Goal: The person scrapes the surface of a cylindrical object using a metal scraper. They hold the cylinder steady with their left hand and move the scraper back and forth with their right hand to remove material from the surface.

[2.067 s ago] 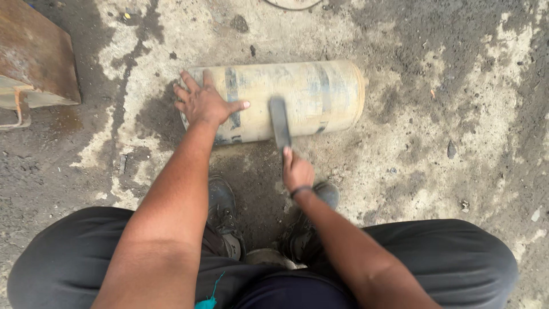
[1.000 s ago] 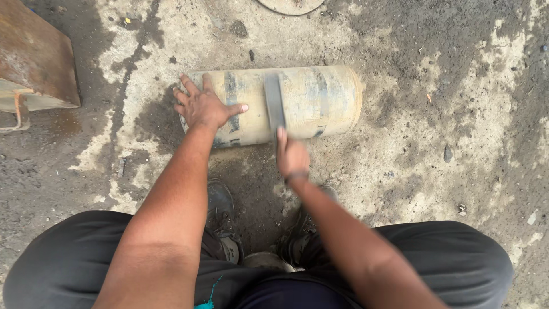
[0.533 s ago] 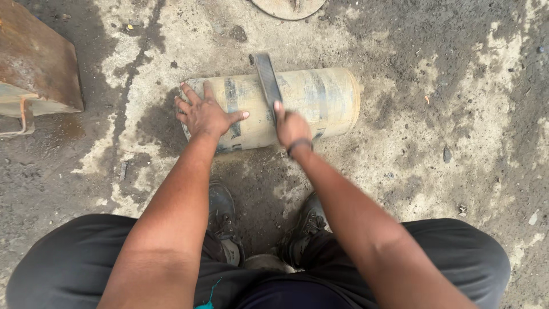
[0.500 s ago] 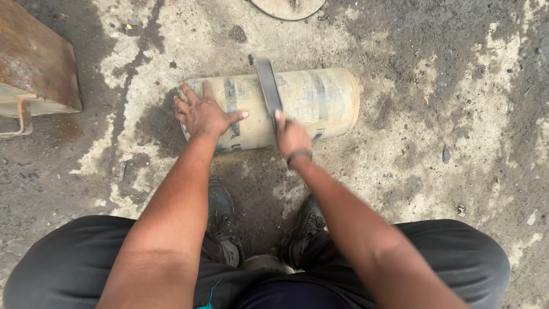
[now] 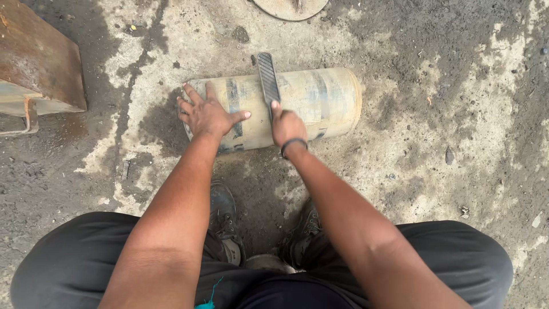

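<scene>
Stained, gritty concrete floor [image 5: 446, 86] under cylinder [image 5: 320, 100]

Setting: outdoor workshop yard or metalworking area. Indicators: stained, cracked concrete floor [image 5: 434, 114] coated with dark grime; rusted steel box [image 5: 34, 63] at 10 o'clock; round metal disc [image 5: 291, 7] at 12 o'clock; worn, dirt-streaked metal cylinder [image 5: 309, 100] lying flat at centre.

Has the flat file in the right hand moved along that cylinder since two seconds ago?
Yes. The flat file has slid away from the person, across the pale cylinder; its tip now passes the far edge. The right hand followed onto the cylinder.
</scene>
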